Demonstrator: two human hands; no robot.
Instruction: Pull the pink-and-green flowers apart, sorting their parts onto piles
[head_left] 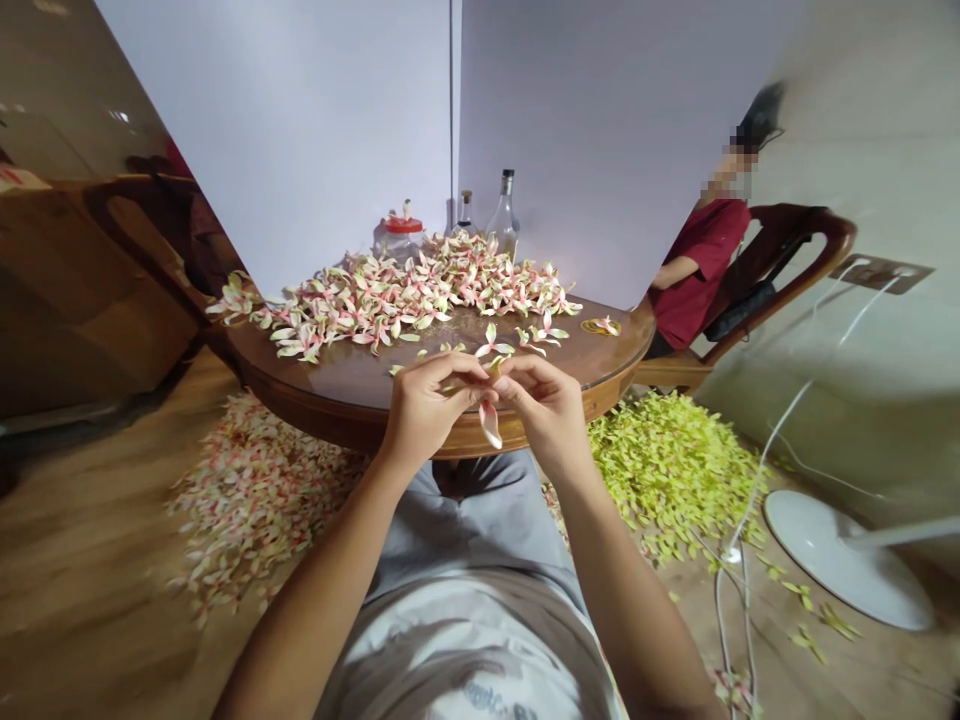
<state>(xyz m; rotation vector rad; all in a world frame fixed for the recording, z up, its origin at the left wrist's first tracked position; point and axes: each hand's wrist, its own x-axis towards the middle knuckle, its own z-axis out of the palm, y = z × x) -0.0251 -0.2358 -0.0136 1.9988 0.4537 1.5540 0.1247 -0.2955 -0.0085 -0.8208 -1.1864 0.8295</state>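
Above the near edge of the round wooden table [330, 375], my left hand [431, 400] and my right hand [546, 400] meet fingertip to fingertip. Both are closed in a pinch on one pink-and-white artificial flower [490, 424], whose petal hangs below the fingers. Its upper part is mostly covered by my fingertips. Just beyond my hands lie a few loose flowers [492, 343] and small greenish pieces. A large heap of similar flowers [360, 300] spreads over the back and left of the tabletop.
A red-lidded jar [403, 228] and glass bottles [504, 215] stand behind the heap. Floor piles flank me: pink-white flowers [262, 490] left, yellow-green pieces [675, 465] right. White cables [772, 430] run near a round white base [847, 560]. A person in a red shirt [709, 265] sits right.
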